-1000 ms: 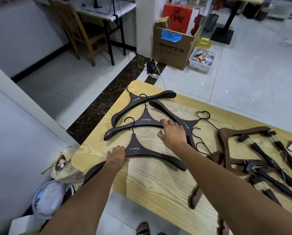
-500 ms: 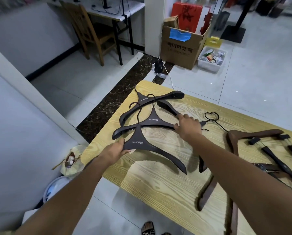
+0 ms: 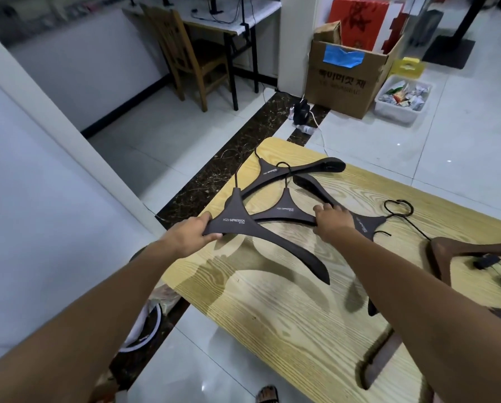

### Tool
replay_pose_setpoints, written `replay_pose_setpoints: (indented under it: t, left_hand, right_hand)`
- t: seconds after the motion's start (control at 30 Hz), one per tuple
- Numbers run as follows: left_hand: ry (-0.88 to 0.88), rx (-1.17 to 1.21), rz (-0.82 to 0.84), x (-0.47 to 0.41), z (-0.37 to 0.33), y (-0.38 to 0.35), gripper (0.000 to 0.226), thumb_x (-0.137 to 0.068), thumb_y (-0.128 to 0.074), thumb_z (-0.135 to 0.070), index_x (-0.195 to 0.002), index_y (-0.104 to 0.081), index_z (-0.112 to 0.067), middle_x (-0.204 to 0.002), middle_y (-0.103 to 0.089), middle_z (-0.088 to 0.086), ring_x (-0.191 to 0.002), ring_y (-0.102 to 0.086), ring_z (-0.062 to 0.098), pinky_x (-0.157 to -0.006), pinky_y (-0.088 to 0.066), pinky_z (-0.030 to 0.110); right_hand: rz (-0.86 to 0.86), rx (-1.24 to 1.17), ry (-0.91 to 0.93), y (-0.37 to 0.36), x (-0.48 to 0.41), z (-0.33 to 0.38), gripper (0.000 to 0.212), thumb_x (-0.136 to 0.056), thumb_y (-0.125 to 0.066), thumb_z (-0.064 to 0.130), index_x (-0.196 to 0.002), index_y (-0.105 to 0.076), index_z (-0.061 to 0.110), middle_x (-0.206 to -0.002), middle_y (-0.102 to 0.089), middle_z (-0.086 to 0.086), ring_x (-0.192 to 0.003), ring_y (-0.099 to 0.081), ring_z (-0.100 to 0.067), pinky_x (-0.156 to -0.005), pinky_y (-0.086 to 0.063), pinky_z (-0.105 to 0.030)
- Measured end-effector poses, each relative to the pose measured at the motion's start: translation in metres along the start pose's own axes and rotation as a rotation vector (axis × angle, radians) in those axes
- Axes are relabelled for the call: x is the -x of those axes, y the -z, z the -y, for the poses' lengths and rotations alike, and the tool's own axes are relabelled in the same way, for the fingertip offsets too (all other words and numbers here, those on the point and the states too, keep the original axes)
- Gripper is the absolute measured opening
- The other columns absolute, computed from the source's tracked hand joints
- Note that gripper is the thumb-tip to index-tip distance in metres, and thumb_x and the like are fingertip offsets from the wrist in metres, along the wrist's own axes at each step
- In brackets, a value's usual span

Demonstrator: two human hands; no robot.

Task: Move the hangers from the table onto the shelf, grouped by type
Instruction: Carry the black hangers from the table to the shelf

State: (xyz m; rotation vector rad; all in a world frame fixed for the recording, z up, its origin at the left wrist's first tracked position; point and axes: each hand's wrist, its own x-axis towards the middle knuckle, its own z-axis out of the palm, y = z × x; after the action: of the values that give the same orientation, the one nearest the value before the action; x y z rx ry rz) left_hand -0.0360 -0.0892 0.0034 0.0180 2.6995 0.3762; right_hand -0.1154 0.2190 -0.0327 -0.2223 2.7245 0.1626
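Hangers [image 3: 237, 218]: dark brown, broad-shouldered, white lettering

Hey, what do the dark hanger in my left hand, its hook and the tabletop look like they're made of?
Dark hanger: likely painted wood or moulded plastic; even matt dark-brown surface, no grain showing, white printed lettering. Hook: thin dark wire, probably metal. Tabletop: pale yellow wood or wood-look laminate; bold grain lines, slight sheen.
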Motion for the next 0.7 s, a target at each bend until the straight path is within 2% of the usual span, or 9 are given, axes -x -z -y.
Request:
replay_pose_setpoints:
  t: [0.17, 0.3, 0.47, 0.6, 0.7]
  left_hand:
    - [0.015, -0.004, 0.006, -0.008, -0.005, -0.009, 0.034, -0.094, -0.049, -0.045, -0.108, -0.043, -0.014, -0.084, -0.052, 0.001, -0.076, -0.051, 0.022, -0.065, -0.037, 0.033]
    - [0.001, -0.035, 0.006, -0.009, -0.004, -0.021, 0.032, -0.094, -0.047, -0.047, -0.103, -0.038, -0.018, -0.083, -0.052, 0.001, -0.076, -0.052, 0.024, -0.064, -0.037, 0.033]
    - [-0.028, -0.043, -0.032, -0.008, -0.007, -0.025, 0.047, -0.095, -0.045, -0.048, -0.128, -0.035, -0.016, -0.100, -0.060, 0.006, -0.092, -0.060, 0.030, -0.071, -0.041, 0.036]
    - [-0.015, -0.042, -0.021, -0.005, -0.010, -0.021, 0.039, -0.093, -0.045, -0.052, -0.110, -0.037, -0.017, -0.080, -0.052, 0.000, -0.076, -0.054, 0.025, -0.067, -0.041, 0.036]
    - [0.003, -0.064, -0.030, 0.001, -0.019, -0.013, 0.042, -0.091, -0.046, -0.054, -0.108, -0.038, -0.017, -0.081, -0.052, -0.001, -0.074, -0.053, 0.022, -0.067, -0.042, 0.035]
  right_hand:
    - [0.036, -0.027, -0.015, -0.028, -0.017, 0.008, 0.050, -0.095, -0.053, 0.026, -0.139, -0.035, 0.010, -0.142, -0.041, -0.013, -0.133, -0.037, -0.031, -0.107, -0.032, -0.039]
    - [0.014, -0.058, -0.060, -0.038, -0.020, 0.007, 0.048, -0.093, -0.055, 0.015, -0.138, -0.039, 0.005, -0.140, -0.041, -0.014, -0.132, -0.038, -0.032, -0.105, -0.036, -0.038]
    - [0.063, -0.138, -0.102, -0.050, -0.013, 0.013, 0.043, -0.093, -0.051, 0.005, -0.135, -0.041, 0.002, -0.136, -0.040, -0.013, -0.126, -0.043, -0.032, -0.098, -0.042, -0.039]
    - [0.079, -0.176, -0.112, -0.045, -0.007, 0.012, 0.040, -0.092, -0.049, 0.003, -0.131, -0.038, 0.002, -0.134, -0.046, -0.017, -0.122, -0.052, -0.033, -0.094, -0.043, -0.038]
    - [0.066, -0.137, -0.095, -0.035, 0.001, 0.010, 0.036, -0.093, -0.046, 0.003, -0.128, -0.040, 0.002, -0.128, -0.055, -0.016, -0.119, -0.054, -0.032, -0.091, -0.043, -0.034]
